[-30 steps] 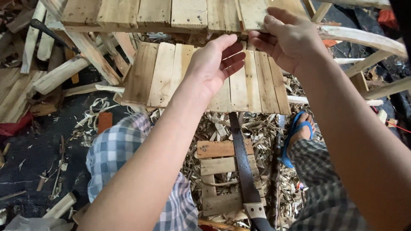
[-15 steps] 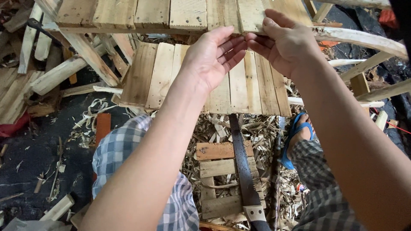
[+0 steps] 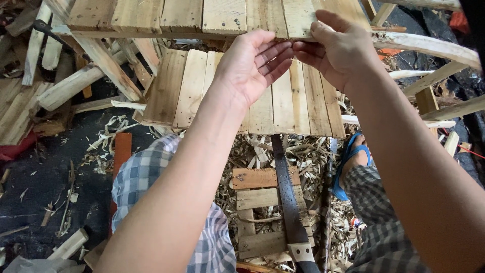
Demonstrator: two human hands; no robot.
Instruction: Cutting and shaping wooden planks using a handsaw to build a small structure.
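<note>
My left hand (image 3: pixel 252 65) is raised palm-up with its fingers spread, their tips just under the front edge of the upper slatted wooden panel (image 3: pixel 222 15) and almost touching my right hand. My right hand (image 3: pixel 338 48) pinches that same edge, thumb on top and fingers underneath. Below both hands lies a second slatted panel (image 3: pixel 192 86) of pale planks. Whether something small sits between the fingertips is hidden.
A hand saw (image 3: pixel 290 212) lies on wood shavings over a small slat frame (image 3: pixel 257 202) between my knees. My foot in a blue sandal (image 3: pixel 348 162) rests to the right. Rough branch legs and offcuts (image 3: pixel 70 86) crowd the left; curved pale branches (image 3: pixel 429 48) cross the right.
My left hand has risen and shifted right until its fingertips meet my right hand at the panel's edge. The right hand has kept its hold.
</note>
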